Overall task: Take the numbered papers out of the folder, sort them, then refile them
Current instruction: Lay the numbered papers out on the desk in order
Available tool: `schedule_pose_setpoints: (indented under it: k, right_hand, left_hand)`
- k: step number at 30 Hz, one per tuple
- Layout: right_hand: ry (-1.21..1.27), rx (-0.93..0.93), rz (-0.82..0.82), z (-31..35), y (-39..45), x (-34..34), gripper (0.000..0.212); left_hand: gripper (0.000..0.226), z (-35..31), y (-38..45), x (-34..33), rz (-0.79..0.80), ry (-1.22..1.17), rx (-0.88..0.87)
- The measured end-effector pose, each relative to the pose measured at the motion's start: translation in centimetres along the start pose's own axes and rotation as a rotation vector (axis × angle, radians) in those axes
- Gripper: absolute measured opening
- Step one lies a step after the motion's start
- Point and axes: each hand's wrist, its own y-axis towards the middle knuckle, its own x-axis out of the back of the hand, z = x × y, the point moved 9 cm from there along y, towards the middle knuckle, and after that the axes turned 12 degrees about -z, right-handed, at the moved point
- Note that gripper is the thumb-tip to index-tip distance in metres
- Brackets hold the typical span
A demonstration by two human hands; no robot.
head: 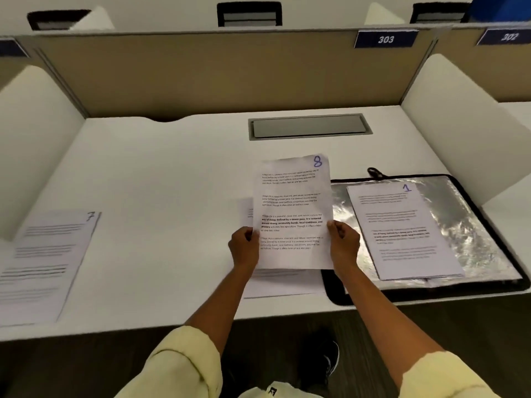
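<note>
White study-carrel desk [161, 179] under you, your left hand [244, 245] and right hand [343, 242] pinch the side edges of sheet 8 [293, 208], raised beside the open folder [471, 225]; it looks light, floppy and crease-prone, so keep both edges supported.

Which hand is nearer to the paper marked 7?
Left. The left hand grips the left edge of the held sheet 8, toward paper 7; the right hand grips its far edge.

We read "8" on the held sheet [293, 211], "1" on the sheet on the folder [402, 231], "7" on the left sheet [48, 259], and "303" [386, 39] and "302" [509, 37] on blue plates.
</note>
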Motion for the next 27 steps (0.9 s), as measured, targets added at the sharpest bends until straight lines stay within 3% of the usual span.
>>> schedule_pose_setpoints:
  k: [15,27]
  right_hand:
    - [-0.217,0.127,0.269,0.1,-17.2,-15.4,0.021]
    - [-0.341,0.154,0.482,-1.1,-25.7,-24.3,0.017]
  left_hand:
    - [0.015,10.6,6.3,20.7,-0.247,0.043,0.054]
    - [0.012,15.7,9.8,31.6,-0.417,0.085,0.066]
